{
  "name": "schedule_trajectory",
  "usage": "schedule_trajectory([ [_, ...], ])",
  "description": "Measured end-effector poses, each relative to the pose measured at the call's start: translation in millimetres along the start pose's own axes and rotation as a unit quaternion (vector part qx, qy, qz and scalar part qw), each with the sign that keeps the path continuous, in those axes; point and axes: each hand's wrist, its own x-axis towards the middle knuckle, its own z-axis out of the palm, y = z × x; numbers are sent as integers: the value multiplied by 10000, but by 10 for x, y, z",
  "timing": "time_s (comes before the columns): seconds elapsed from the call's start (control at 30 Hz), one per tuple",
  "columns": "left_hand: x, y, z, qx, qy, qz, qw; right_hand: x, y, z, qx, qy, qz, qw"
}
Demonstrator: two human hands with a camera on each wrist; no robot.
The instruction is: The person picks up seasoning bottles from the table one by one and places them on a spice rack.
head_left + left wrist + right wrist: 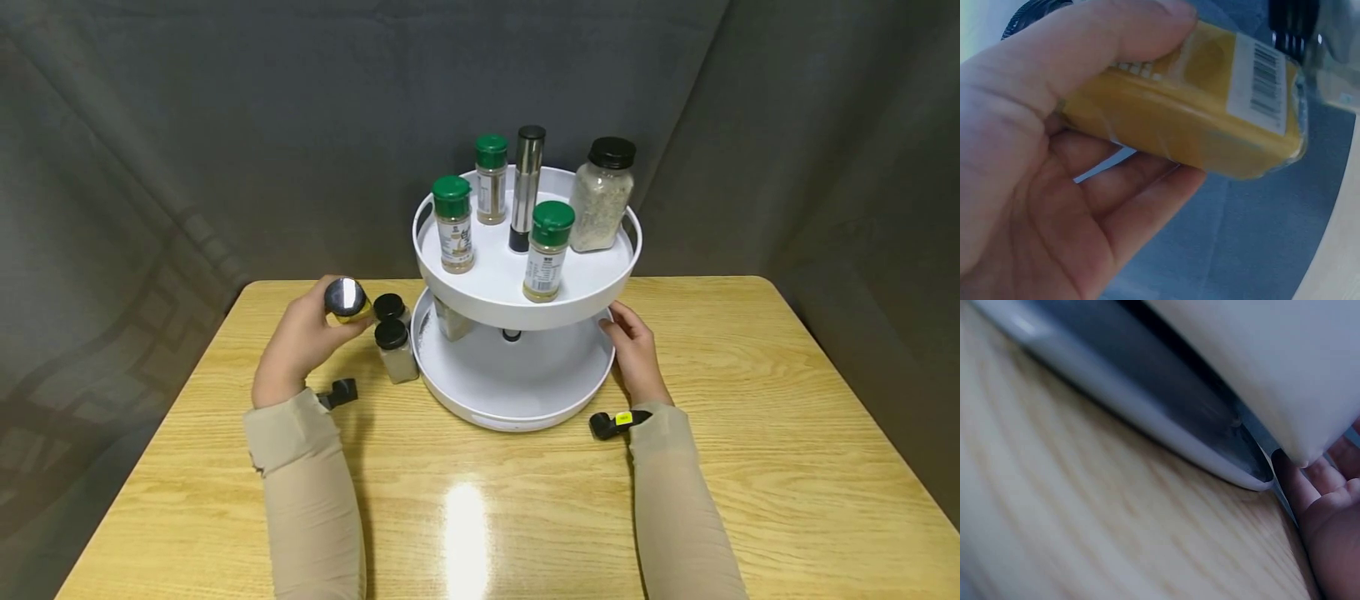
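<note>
My left hand [296, 342] grips a spice jar [349, 302] with a black lid, left of the two-tier white rack. Seen from the left wrist, the jar [1210, 106] is tilted, clear-walled and filled with yellow powder, with a barcode label; my thumb lies across it and my fingers pass underneath. On the right side of the rack, my right hand [636, 350] holds the rim of the lower tray [517, 421], thumb over the edge. In the right wrist view, the fingers [1329, 475] are partly hidden behind the white rim.
Two black-lidded jars [397, 360] stand on the wooden table [540, 517] beside the rack. The upper tray [495, 283] bears several green-capped shakers [453, 237], a steel grinder [528, 179] and a large black-lidded jar [602, 204]. Another jar [450, 321] sits in the lower tray. Grey cloth [337, 125] hangs behind.
</note>
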Motion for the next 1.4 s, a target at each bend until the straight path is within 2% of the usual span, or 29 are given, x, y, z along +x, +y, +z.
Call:
schedule_trajectory([
  [0.3,-28,133,-24,28,369,269,9990,-3,-10,5,11,-7,2,10000],
  [0.5,-17,196,-4,59,429,579,9974,-12,-21,-2,-14,22,19,10000],
  [0.83,31,321,79,-105,200,956,9952,1,-16,-3,-96,46,26,9999],
  [1.1,63,375,136,2,-82,959,9954,-1,-7,-1,-34,32,-38,10000],
  [1.4,91,473,205,-245,-455,1178,9917,5,7,6,28,33,-40,10000],
])
